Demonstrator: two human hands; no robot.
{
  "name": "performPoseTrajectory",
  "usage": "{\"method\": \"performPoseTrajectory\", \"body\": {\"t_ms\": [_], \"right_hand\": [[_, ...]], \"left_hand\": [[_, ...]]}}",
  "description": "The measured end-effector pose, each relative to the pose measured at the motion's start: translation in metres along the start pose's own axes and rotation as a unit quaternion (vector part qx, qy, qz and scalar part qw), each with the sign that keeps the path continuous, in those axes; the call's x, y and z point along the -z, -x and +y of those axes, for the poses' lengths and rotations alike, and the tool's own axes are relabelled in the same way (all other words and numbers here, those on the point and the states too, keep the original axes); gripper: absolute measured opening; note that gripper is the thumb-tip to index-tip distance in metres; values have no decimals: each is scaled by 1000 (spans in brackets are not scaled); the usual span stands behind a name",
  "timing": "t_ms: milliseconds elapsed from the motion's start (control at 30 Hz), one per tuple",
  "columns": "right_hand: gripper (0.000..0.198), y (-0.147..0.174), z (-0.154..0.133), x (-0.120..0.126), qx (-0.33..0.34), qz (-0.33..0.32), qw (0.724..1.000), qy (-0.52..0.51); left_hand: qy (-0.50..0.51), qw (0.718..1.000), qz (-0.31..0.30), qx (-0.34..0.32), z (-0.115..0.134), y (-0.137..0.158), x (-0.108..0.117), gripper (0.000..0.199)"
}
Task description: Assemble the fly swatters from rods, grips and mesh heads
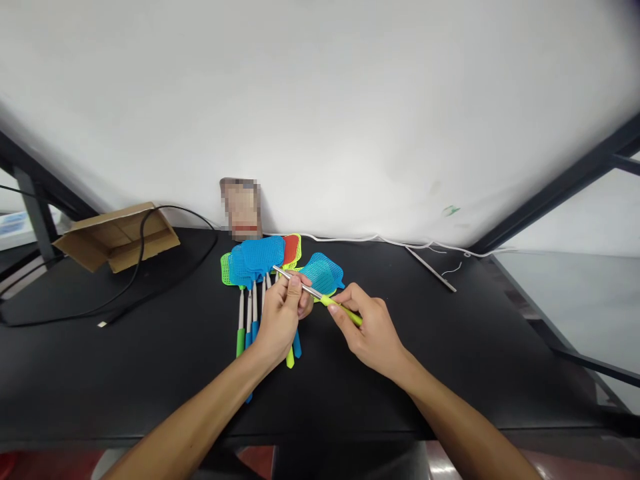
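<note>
My left hand [286, 310] is closed round the metal shaft of a fly swatter handle [313, 291], held slantwise above the table. Its lime-green grip is pinched in my right hand [367, 323]. The shaft's far tip overlaps the lower edge of a blue swatter head [265, 253]; I cannot tell whether the two are joined. Beneath and beyond my left hand lies a pile of fly swatters with blue, green and red mesh heads, their handles pointing towards me. Another blue head [320, 272] lies just beyond my hands, partly over a green one.
On the black table [425, 333], an opened cardboard box [120, 237] stands at the left, with a black cable [143, 247] across it. A blurred picture card [243, 208] leans on the wall. A white cord [350, 239] and a thin strip [431, 269] lie at the back.
</note>
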State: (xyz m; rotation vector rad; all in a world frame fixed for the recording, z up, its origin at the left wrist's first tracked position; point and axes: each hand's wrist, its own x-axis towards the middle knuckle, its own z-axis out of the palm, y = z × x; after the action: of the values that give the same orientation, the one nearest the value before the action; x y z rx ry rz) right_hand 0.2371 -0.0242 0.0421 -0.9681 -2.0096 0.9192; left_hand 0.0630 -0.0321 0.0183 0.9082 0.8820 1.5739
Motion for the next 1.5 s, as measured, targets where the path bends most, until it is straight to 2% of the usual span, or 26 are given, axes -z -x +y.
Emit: {"method": "performPoseTrajectory", "body": {"t_ms": [433,567,700,800,900,967,1033,1100,1233,1300,1367,1433,1500], "right_hand": [[20,3,4,-9,-35,-15,998,-57],[25,0,6,-13,-58,-19,994,-90],[28,-1,4,-15,-69,-45,990,-117],[33,-5,8,-8,-55,-24,996,-68],[38,-21,21,8,-55,77,995,12],[37,-39,33,18,-58,119,987,94],[37,-58,43,21,-76,110,970,205],[47,-73,49,16,-104,58,950,289],[73,-85,55,-6,-134,-18,920,368],[71,-86,59,-11,-156,-12,927,340],[57,-88,66,-9,-177,27,952,247],[38,-89,72,0,-180,70,970,150],[35,-88,75,14,-173,94,977,87]], "left_hand": [[1,1000,-10,0,2,0,-1,32],[-4,1000,-8,24,1,2,-3,33],[-62,995,-39,61,-4,9,-8,39],[-69,996,-9,64,-4,8,-8,46],[-33,997,37,67,4,0,-5,51],[2,995,40,88,10,-6,-3,51],[19,993,28,109,14,-8,-2,48],[16,994,16,111,14,-9,-1,40],[-25,994,-10,105,9,-7,0,30],[-40,993,-20,114,7,-6,0,32],[-47,991,-26,119,7,-6,-1,33],[-55,990,-30,123,8,-6,-2,34],[-65,989,-41,130,9,-4,-3,33]]}}
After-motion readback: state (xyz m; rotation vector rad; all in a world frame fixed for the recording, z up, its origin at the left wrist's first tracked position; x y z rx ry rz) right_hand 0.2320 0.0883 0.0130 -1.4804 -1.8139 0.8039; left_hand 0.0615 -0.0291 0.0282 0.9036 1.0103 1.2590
